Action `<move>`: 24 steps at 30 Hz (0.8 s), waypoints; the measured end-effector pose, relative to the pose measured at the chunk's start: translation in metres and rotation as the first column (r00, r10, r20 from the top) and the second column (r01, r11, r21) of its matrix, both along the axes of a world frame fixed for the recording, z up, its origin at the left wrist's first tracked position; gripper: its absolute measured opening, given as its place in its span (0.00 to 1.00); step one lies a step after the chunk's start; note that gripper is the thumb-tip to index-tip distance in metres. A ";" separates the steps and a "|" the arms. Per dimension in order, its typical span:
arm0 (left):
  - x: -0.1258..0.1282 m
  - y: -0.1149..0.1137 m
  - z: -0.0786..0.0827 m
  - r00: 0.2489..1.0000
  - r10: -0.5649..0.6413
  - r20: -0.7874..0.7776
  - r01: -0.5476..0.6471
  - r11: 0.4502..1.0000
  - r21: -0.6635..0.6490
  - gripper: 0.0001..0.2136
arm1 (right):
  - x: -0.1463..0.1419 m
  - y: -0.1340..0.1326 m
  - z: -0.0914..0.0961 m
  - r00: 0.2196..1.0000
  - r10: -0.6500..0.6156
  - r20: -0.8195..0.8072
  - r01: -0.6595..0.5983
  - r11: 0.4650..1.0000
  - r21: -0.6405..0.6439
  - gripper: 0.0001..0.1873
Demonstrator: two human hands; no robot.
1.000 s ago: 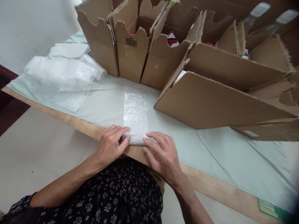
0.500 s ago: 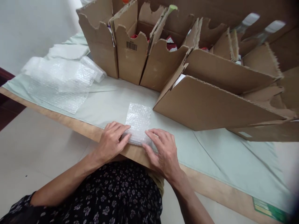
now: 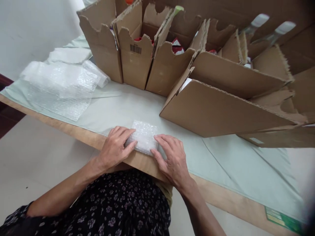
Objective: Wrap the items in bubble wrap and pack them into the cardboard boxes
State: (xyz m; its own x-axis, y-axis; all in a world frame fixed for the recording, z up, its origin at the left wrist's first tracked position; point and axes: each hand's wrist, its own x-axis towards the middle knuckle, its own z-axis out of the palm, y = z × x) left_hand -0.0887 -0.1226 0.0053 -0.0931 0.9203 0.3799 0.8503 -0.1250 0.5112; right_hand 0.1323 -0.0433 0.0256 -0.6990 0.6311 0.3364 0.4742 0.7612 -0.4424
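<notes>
A small piece of clear bubble wrap (image 3: 145,139), rolled or folded into a compact bundle, lies near the front edge of the cloth-covered table. At its left end, my left hand (image 3: 120,144) holds it between thumb and fingers. My right hand (image 3: 171,157) grips the opposite end in the same way, thumb at the near side and fingertips on top. A short flat flap of the wrap shows beyond the bundle. Whatever may be inside it cannot be made out.
Larger bubble wrap sheets (image 3: 59,85) are spread at the left. Open cardboard boxes (image 3: 228,109) line the back and right, with red packets (image 3: 177,46) and white-capped bottles (image 3: 261,20) inside. A wooden table edge (image 3: 81,134) runs along the front; a green item (image 3: 283,218) hangs at the lower right.
The bubble wrap has been rolled further away from me, so its flat flap is shorter. Both hands keep their hold at the ends. The view has shifted slightly.
</notes>
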 end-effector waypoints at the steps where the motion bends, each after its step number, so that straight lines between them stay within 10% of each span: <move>1: -0.001 0.006 -0.002 0.999 0.028 -0.032 -0.028 1.000 -0.008 0.13 | -0.002 0.000 -0.001 1.000 0.012 0.015 -0.013 0.999 0.039 0.17; 7: 0.002 0.002 0.003 0.960 0.182 0.214 -0.154 0.978 -0.144 0.20 | -0.016 0.013 -0.006 0.998 0.056 0.028 -0.052 0.993 -0.107 0.12; 12: 0.024 -0.014 0.017 0.614 0.264 0.744 -0.022 0.948 -0.318 0.39 | -0.014 0.007 0.004 0.963 -0.168 -0.210 0.022 0.828 -0.561 0.11; 15: 0.040 -0.010 0.024 0.508 0.231 0.830 0.072 0.949 -0.308 0.40 | -0.001 -0.004 0.009 0.967 -0.131 -0.220 -0.024 0.809 -0.588 0.11; 21: 0.062 -0.004 0.023 0.797 -0.094 0.597 0.270 0.939 -0.212 0.42 | 0.047 -0.004 0.026 0.969 -0.106 -0.224 -0.056 0.787 -0.614 0.39; 24: 0.071 -0.001 0.023 0.834 -0.326 0.445 0.451 0.868 -0.209 0.45 | 0.060 -0.001 0.037 0.972 -0.023 -0.236 -0.143 0.737 -0.661 0.27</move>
